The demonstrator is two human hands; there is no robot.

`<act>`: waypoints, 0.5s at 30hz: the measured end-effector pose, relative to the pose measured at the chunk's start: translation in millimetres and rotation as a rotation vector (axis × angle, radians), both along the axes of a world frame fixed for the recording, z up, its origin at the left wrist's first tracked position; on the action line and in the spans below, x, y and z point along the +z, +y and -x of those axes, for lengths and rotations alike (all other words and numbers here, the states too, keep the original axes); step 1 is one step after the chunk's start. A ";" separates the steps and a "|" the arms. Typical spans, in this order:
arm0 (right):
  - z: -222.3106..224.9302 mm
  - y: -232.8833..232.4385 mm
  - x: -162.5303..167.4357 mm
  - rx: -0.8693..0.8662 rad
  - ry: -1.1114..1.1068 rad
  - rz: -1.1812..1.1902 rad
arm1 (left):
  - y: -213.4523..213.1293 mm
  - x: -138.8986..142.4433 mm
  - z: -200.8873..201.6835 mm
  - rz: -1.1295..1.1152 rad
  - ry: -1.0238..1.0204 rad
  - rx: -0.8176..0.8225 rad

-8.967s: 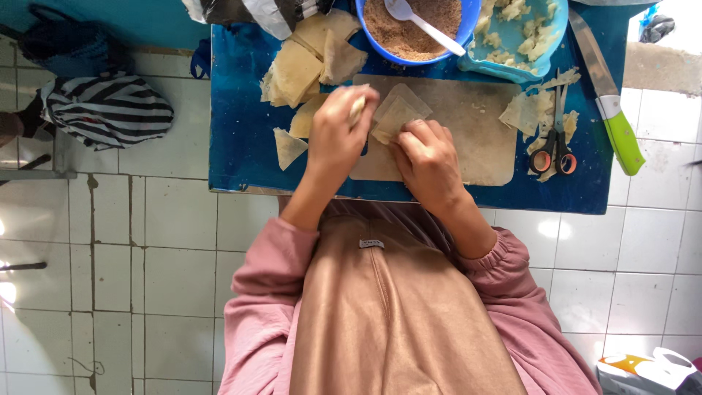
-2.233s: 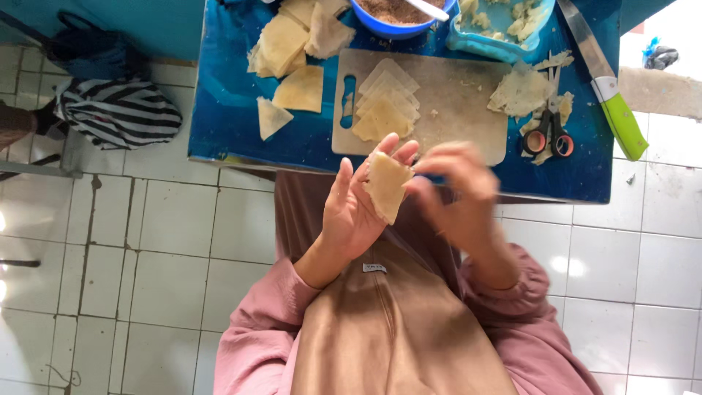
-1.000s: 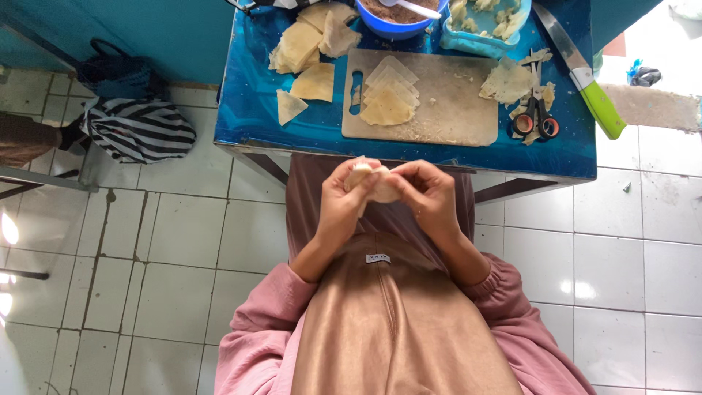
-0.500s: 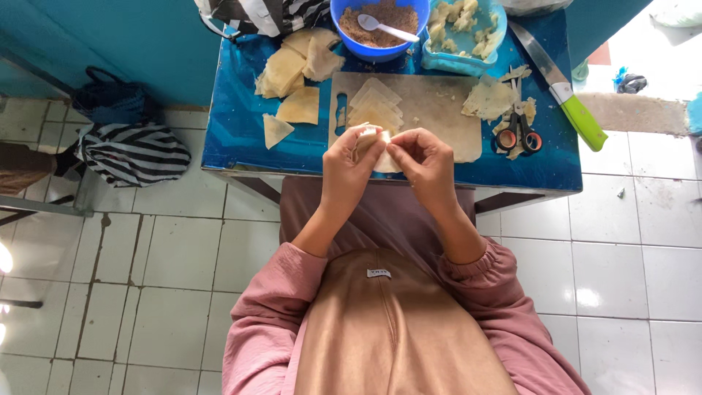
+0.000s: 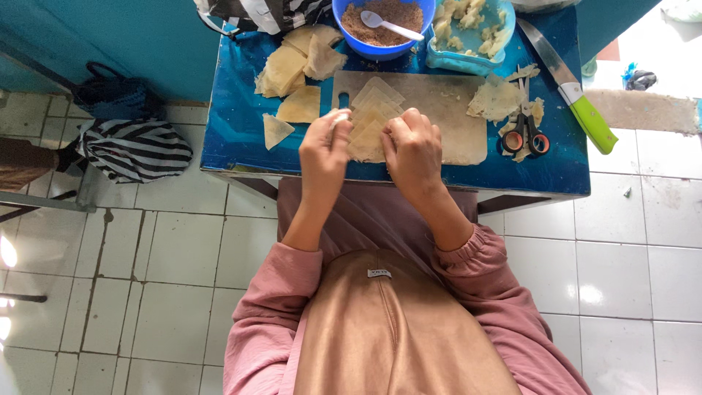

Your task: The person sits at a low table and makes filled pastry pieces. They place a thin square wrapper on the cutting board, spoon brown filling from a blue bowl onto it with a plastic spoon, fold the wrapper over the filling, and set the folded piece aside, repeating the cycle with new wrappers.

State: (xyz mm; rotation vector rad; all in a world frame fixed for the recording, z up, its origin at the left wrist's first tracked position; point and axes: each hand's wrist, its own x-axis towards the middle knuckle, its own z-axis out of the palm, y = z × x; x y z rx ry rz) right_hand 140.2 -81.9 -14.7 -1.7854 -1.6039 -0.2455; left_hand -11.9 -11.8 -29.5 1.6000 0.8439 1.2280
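Note:
My left hand pinches a small folded pale dough piece at its fingertips, above the near left corner of the wooden cutting board. My right hand is beside it, fingers curled down over the near edge of a fanned stack of thin square wrappers lying on the board. The back of that hand faces me, so what its fingers grip is hidden. Both hands hover over the front edge of the blue table.
A blue bowl of brown filling with a white spoon stands at the back. Also there: a light blue container of dough bits, loose wrappers, a triangular piece, scissors, and a green-handled knife. A striped bag lies on the tiled floor.
My hands have moved from in front of my lap forward over the board and drawn apart; the folded piece stays with my left hand, and my right hand has come down on the wrapper stack.

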 end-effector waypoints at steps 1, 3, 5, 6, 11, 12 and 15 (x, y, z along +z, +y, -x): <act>-0.2 -1.6 4.1 0.007 -0.021 -0.018 | 0.1 1.3 4.4 0.223 -0.203 -0.091; 1.3 -6.7 13.4 0.028 -0.065 -0.057 | -3.8 4.2 9.6 0.557 -0.553 -0.277; 9.6 -18.0 21.0 0.094 0.040 -0.157 | -11.5 7.3 14.5 0.777 -0.850 -0.474; 14.6 -23.8 24.2 0.127 0.091 -0.208 | -15.5 8.9 13.5 0.804 -0.903 -0.530; 37.1 -34.3 27.7 0.338 0.411 -0.132 | -43.7 12.9 6.6 0.876 -1.099 -0.792; 37.3 -33.7 26.4 0.323 0.399 -0.125 | -46.6 13.7 5.8 0.860 -1.051 -0.781; 24.2 -39.8 20.8 0.426 0.732 0.033 | -49.2 14.9 6.7 0.790 -0.932 -0.738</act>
